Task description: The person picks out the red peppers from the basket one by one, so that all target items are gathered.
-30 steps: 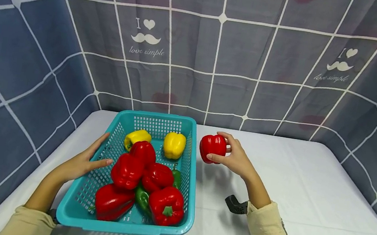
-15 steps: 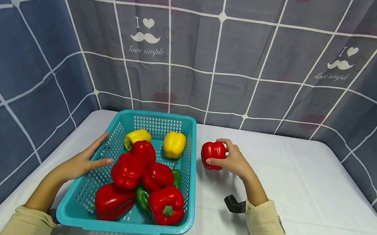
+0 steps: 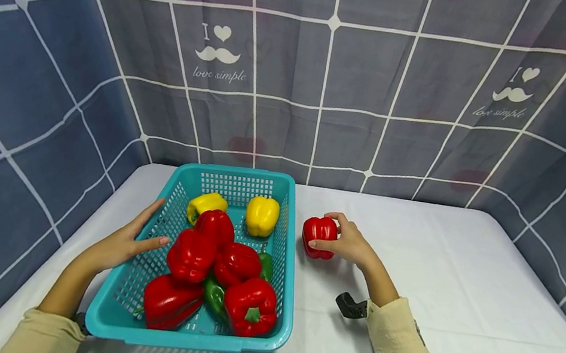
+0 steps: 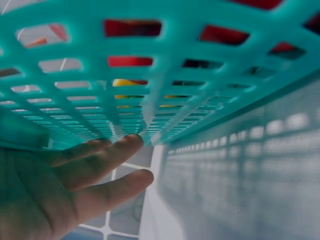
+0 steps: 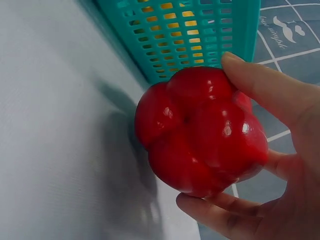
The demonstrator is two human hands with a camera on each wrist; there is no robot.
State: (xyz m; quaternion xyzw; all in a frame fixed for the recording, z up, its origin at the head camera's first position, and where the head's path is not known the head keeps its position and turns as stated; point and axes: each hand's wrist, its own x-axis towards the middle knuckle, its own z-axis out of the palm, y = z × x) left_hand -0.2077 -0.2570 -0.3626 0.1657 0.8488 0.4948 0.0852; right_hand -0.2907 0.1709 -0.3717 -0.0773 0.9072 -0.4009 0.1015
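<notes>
To the right of the teal plastic basket (image 3: 287, 298), my right hand (image 3: 351, 247) grips a red bell pepper (image 3: 320, 230) between thumb and fingers, close over the white table. In the right wrist view the lobed end of that red bell pepper (image 5: 200, 130) faces the camera, with the basket wall behind it. My left hand (image 3: 123, 244) rests at the basket's left rim, fingers straight and thumb reaching over the edge. The left wrist view shows the fingers (image 4: 105, 160) extended along the outside of the perforated wall.
Inside the basket lie several red bell peppers (image 3: 191, 255), a yellow pepper (image 3: 262, 217) at the back right, another yellow pepper (image 3: 207, 207) at the back left, and green peppers (image 3: 215, 296) partly hidden under the red ones. A grey checked curtain (image 3: 362, 73) surrounds the white tabletop (image 3: 463, 286).
My right hand has lowered the red bell pepper toward the table beside the basket, moving slightly nearer to me. The left hand and the basket stay in place.
</notes>
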